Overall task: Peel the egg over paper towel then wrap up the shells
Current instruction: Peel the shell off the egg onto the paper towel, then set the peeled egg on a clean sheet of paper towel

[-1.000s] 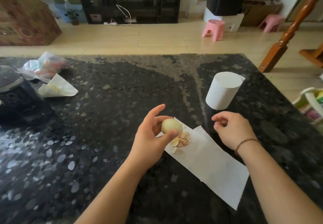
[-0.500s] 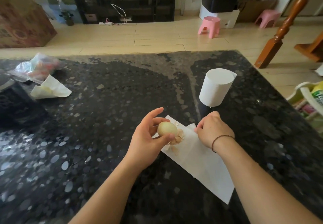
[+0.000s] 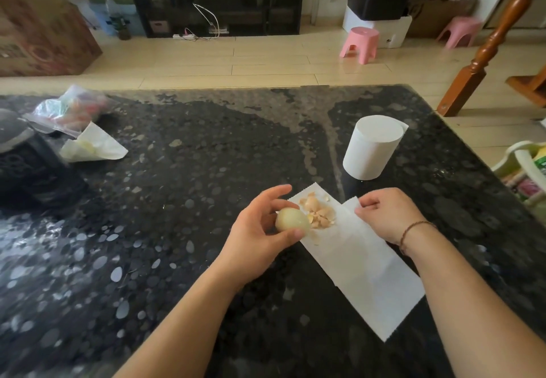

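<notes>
Nearest, on the dark speckled counter [image 3: 177, 200]: a paper towel [image 3: 369, 274] lying flat. At its 11 o'clock end, a heap of shells [image 3: 319, 213]. Left hand [image 3: 260, 230] gripping the peeled egg [image 3: 291, 220] just beside the heap; right hand [image 3: 384, 215] pinching the towel's far edge. At 1 o'clock, an upright paper roll [image 3: 372, 150]. Farther off, pale wood floor [image 3: 236, 61], two pink stools [image 3: 359, 42].
</notes>
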{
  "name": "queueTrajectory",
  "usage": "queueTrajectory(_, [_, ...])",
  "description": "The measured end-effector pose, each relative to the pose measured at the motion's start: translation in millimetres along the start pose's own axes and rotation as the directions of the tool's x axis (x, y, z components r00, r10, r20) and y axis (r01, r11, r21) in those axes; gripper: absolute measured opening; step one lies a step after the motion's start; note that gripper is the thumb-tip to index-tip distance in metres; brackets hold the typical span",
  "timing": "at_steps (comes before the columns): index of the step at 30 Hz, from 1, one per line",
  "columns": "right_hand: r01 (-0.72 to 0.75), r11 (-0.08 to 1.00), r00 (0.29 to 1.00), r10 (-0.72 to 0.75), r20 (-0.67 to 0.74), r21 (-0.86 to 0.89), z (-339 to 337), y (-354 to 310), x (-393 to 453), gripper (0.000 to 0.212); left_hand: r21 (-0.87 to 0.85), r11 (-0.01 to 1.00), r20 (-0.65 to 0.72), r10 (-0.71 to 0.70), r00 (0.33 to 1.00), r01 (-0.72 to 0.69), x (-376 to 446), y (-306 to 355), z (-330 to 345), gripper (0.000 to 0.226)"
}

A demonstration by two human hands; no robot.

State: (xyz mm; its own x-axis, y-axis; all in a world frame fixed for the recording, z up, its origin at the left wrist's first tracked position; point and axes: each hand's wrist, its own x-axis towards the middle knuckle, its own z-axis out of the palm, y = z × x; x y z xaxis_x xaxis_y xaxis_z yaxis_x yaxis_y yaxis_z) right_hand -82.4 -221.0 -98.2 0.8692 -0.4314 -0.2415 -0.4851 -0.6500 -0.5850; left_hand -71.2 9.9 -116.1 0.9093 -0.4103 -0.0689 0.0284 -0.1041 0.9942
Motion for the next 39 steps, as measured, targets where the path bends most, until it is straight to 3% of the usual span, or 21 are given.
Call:
queueTrajectory(3, [-0.062, 0.998, 0.997, 0.062, 0.035, -0.005, -2.4, 0.7, -2.8, 0.011, -0.062, 0.994, 0.197, -0.072, 0.978, 0.085, -2.8, 1.4, 3.5, 0.054])
queueTrajectory(7, [-0.124, 0.992, 0.988, 0.121, 0.091, 0.019, 0.8, 1.6, -7.3, 0.008, 0.105, 0.977, 0.364, -0.213, 0.907, 0.188, -5.3, -0.7, 7.9, 0.039])
queueTrajectory(10, [-0.11, 0.994, 0.99, 0.11, 0.092, 0.004, -0.7, 1.0, -9.9, 0.008, 0.174, 0.955, 0.37, -0.289, 0.883, 0.239, -4.6, -2.5, 7.1, 0.036])
queueTrajectory(17, [-0.105, 0.994, 0.992, 0.107, 0.068, -0.035, -3.5, 4.0, -8.6, 0.009, 0.068, 0.932, 0.362, -0.356, 0.861, 0.357, -2.9, -2.2, 5.5, 0.038])
queueTrajectory(24, [-0.098, 0.993, 0.995, 0.099, 0.018, -0.064, -4.9, 5.4, -6.3, 0.012, 0.013, 0.921, 0.362, -0.366, 0.857, 0.388, -3.8, 0.8, 5.2, 0.037])
queueTrajectory(29, [-0.116, 0.977, 0.993, 0.115, -0.016, -0.178, -11.3, 9.8, -4.9, 0.01, 0.023, 0.916, 0.366, -0.38, 0.849, 0.4, -3.6, 1.5, 4.6, 0.036])
queueTrajectory(35, [-0.152, 0.948, 0.971, 0.09, -0.221, -0.281, -27.3, 19.3, -2.0, 0.01, 0.057, 0.92, 0.364, -0.38, 0.85, 0.387, -2.5, 0.4, 4.1, 0.038])
queueTrajectory(37, [-0.071, 0.981, 0.952, 0.013, -0.307, -0.181, -30.8, 19.4, -3.0, 0.01, 0.076, 0.926, 0.363, -0.372, 0.854, 0.371, -1.8, -1.0, 3.3, 0.039])
queueTrajectory(39, [0.14, 0.99, 0.909, -0.14, -0.392, -0.028, -33.3, 11.8, -7.6, 0.009, 0.092, 0.932, 0.358, -0.36, 0.861, 0.351, -1.5, -2.4, 3.3, 0.04])
